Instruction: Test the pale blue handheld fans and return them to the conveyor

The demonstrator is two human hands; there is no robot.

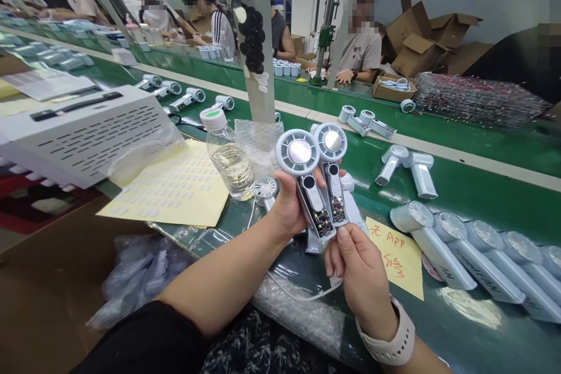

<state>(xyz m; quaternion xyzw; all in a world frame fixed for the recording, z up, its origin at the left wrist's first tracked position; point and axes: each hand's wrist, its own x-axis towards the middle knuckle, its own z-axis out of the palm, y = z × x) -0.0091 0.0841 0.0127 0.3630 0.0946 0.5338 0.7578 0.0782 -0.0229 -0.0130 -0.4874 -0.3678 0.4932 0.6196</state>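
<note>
My left hand [287, 204] is closed round the handles of two pale blue hand-held fans [313, 178], held upright side by side with their round heads up and their open circuit boards showing. My right hand [357, 272], with a white watch on the wrist, pinches at the lower end of the fans' handles, thumb on the open part. A white cable [298, 295] runs below the hands. Another fan head [265, 189] lies just left of my left hand.
A water bottle [227, 155] and a yellow sticker sheet [175, 187] lie to the left, beside a white vented box [83, 128]. A row of finished fans [473, 257] lies right, next to a yellow note [401, 257]. Seated people work across the green conveyor [482, 146].
</note>
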